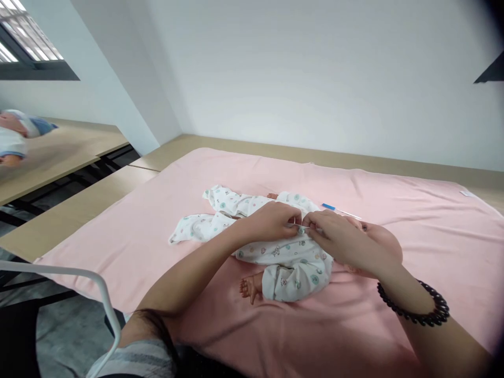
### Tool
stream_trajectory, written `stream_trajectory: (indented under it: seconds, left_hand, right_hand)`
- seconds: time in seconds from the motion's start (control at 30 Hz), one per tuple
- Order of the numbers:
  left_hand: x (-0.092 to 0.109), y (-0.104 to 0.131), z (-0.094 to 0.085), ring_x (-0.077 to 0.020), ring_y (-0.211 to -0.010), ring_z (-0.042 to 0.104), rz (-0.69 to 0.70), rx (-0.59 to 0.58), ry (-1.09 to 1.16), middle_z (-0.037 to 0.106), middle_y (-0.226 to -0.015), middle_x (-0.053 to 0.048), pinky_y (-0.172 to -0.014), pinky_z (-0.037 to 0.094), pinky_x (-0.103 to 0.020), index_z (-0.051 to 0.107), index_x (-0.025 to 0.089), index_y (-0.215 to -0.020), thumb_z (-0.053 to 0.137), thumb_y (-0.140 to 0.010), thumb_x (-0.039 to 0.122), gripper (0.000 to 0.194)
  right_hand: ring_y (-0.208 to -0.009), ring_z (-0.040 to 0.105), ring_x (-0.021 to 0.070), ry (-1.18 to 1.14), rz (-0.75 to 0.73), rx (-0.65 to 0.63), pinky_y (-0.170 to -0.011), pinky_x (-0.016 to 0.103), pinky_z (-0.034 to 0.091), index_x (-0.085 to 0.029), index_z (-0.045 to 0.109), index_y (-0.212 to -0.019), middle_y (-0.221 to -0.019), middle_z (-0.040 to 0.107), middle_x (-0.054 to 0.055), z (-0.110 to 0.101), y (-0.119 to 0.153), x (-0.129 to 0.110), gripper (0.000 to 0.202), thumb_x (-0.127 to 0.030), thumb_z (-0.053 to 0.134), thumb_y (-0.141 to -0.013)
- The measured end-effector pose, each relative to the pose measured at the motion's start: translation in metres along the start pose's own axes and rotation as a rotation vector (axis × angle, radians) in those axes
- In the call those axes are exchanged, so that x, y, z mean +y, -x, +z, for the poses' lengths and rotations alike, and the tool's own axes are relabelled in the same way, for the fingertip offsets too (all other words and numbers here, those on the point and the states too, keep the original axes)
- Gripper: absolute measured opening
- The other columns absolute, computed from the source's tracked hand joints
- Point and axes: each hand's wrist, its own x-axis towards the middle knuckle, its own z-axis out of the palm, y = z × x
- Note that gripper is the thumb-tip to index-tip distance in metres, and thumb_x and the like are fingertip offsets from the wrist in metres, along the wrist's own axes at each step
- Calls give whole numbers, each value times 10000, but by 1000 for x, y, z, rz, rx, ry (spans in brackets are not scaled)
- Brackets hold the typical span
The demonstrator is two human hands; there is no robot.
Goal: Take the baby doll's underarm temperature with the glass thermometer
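A baby doll (384,244) lies on its back on a pink blanket (153,220), its head to the right. It wears a white patterned romper (275,253) whose legs stretch to the left. Over the doll's chest, my left hand (274,220) pinches the cloth at the front edge of the romper. Close beside it, my right hand (334,233) pinches the same edge nearer the neck and partly hides the doll's face. A small snap or button shows between my fingertips. One doll hand (252,287) pokes out of the near sleeve.
A thin stick with a blue end (328,207) lies behind the doll. The wooden table (252,144) meets a white wall (315,79). Another doll (16,134) lies on a table at the far left. A white curved tube (100,283) stands at the lower left.
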Motion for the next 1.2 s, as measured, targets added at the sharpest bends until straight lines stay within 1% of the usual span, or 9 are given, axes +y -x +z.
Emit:
stream_trajectory:
  seconds: [0.2, 0.37, 0.5, 0.57, 0.63, 0.73, 0.8, 0.97, 1.2]
  left_hand:
    - [-1, 3, -3, -162, -819, 593, 24, -26, 20, 681, -887, 0, -693, 391, -267, 653, 195, -948, 603, -868, 279, 126]
    - [0, 2, -1, -160, -816, 595, 42, -3, -24, 683, -889, -3, -687, 384, -266, 635, 188, -892, 589, -876, 235, 68]
    - [-1, 7, -6, -178, -870, 605, 2, -54, -70, 685, -950, -15, -698, 390, -272, 622, 196, -967, 600, -891, 278, 114]
    - [-3, 12, -12, -192, -906, 607, -47, -102, -99, 685, -996, -31, -710, 395, -278, 618, 194, -1027, 605, -897, 312, 176]
    - [-5, 18, -21, -201, -925, 608, -102, -145, -124, 684, -1028, -46, -716, 401, -284, 627, 190, -1056, 602, -893, 313, 206]
    - [-7, 27, -33, -194, -878, 618, -165, -192, -138, 697, -988, -51, -696, 409, -287, 662, 184, -1002, 564, -895, 264, 166]
    - [-8, 31, -38, -180, -826, 624, -175, -202, -132, 709, -938, -48, -680, 413, -285, 681, 178, -943, 527, -910, 224, 164]
    - [-9, 34, -40, -168, -850, 650, -143, -205, -127, 739, -1002, -46, -698, 430, -272, 712, 184, -1005, 523, -943, 208, 201]
    - [-6, 33, -38, -171, -827, 658, -149, -256, -150, 740, -960, -18, -667, 415, -272, 692, 238, -1123, 602, -898, 208, 244]
  right_hand:
    - [-734, 564, 170, -47, 32, -13, -654, 322, 369, -222, 528, -760, -771, 640, -8, -3, -1, -3, 247, -238, 453, -994]
    - [-679, 573, 152, -45, 74, 13, -614, 306, 355, -223, 543, -746, -748, 643, -17, -1, 0, -3, 217, -209, 484, -954]
    - [-646, 574, 163, 26, 111, -1, -579, 313, 345, -223, 560, -731, -725, 639, 1, -3, 1, -2, 242, -270, 504, -961]
    - [-724, 622, 186, 25, 118, 1, -612, 318, 398, -233, 607, -847, -814, 676, 13, -4, 3, -1, 163, -289, 511, -965]
    - [-892, 664, 227, 2, 92, 40, -707, 347, 474, -240, 616, -1033, -990, 709, 41, -3, 4, -3, 122, -287, 535, -955]
    - [-1159, 619, 275, -70, -22, 110, -879, 413, 523, -238, 533, -1271, -1242, 666, 91, 5, 3, -10, 318, -276, 558, -957]
    - [-1251, 566, 275, -124, -112, 112, -963, 439, 514, -237, 487, -1332, -1318, 625, 100, 12, 0, -16, 357, -243, 539, -979]
    - [-1184, 569, 283, -77, -200, 20, -994, 482, 499, -192, 593, -1184, -1235, 640, 109, 18, -3, -31, 217, -141, 512, -990]
    - [-1069, 589, 274, -24, -235, -17, -940, 495, 502, -202, 652, -1110, -1095, 652, 87, 16, -1, -33, 181, -150, 530, -986]
